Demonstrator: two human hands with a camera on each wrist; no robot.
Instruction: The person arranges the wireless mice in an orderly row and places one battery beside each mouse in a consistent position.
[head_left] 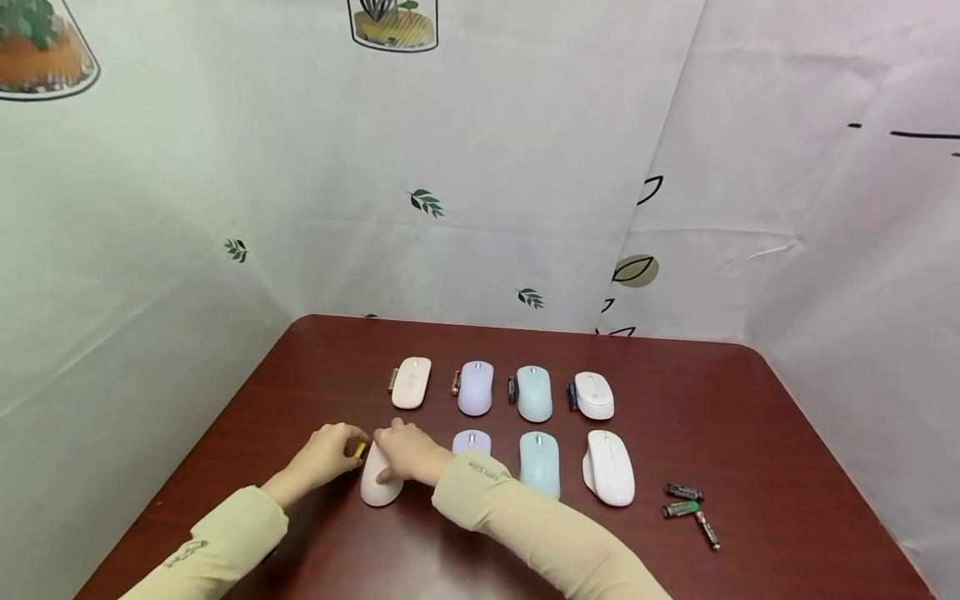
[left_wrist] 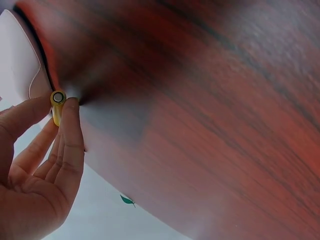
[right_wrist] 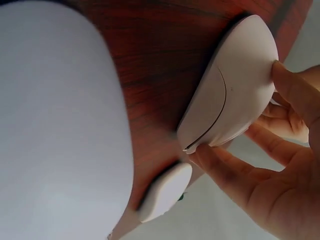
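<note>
My left hand [head_left: 327, 454] pinches a yellow battery [left_wrist: 58, 107] between thumb and fingers, just left of a pale pinkish-white computer mouse [head_left: 378, 487]. In the left wrist view the battery's round end faces the camera. My right hand [head_left: 411, 454] grips that mouse, its fingers over the far end and its thumb on the near side. In the right wrist view the fingers touch the edge of the mouse [right_wrist: 245, 75], which sits on the tabletop. Part of the mouse is hidden under the right hand.
Behind stand a cream mouse [head_left: 412, 383], a purple mouse [head_left: 476, 387], a blue mouse [head_left: 534, 393] and a white mouse [head_left: 595, 395], each beside a battery. Rightward are another purple mouse [head_left: 471, 442], blue mouse [head_left: 540, 462], white mouse [head_left: 611, 468] and loose batteries [head_left: 681, 508].
</note>
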